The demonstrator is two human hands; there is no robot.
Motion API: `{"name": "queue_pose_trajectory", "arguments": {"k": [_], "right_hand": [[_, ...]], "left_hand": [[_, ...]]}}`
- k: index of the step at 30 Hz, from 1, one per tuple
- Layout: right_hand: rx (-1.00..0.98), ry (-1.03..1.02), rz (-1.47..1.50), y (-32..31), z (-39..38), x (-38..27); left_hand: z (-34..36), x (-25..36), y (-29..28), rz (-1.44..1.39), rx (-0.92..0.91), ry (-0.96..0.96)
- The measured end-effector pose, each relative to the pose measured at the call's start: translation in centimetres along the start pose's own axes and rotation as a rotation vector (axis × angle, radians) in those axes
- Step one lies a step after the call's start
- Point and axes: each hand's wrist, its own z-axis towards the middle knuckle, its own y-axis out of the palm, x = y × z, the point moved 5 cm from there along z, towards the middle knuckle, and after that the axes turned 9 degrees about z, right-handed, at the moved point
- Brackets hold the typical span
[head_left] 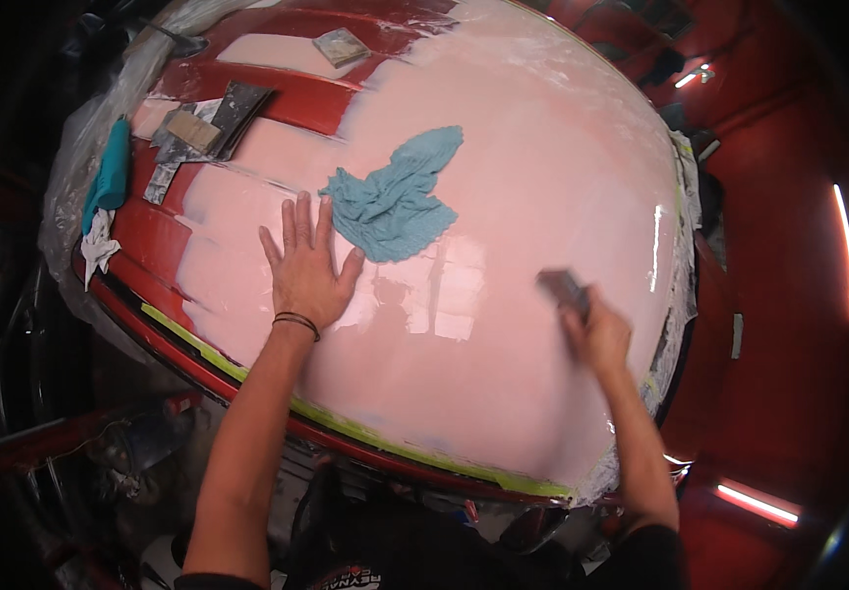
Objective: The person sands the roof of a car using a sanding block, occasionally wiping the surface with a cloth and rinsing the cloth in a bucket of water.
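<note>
A car roof panel [473, 383] is coated mostly in glossy pink, with red paint showing at the left. My left hand [308, 265] lies flat on the pink surface, fingers spread, its fingertips just below a crumpled teal cloth [395, 202]. My right hand [601, 329] grips a dark sanding block [562, 290] over the right part of the panel; the block is slightly blurred.
Upper left on the roof are blocks and pads [198, 128], a grey square [339, 47], a teal bottle [112, 162] and a white rag [100, 246]. Plastic sheeting [65, 206] and green masking tape [198, 346] run along the edges. Red car bodywork [759, 383] is at right.
</note>
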Motion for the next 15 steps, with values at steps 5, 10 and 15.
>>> {"name": "queue_pose_trajectory", "arguments": {"k": [5,10,15], "right_hand": [[0.177,0.265,-0.196,-4.8,18.3,13.8],[0.181,0.228,-0.202,-4.6,20.7,18.2],[-0.070,0.296,-0.151,1.0,1.4,6.5]], "left_hand": [[-0.2,1.5,0.4,-0.049,-0.016,0.025],[0.3,1.8,0.9,-0.049,-0.025,0.023],[-0.2,-0.1,0.2,0.009,-0.078,-0.030]]}}
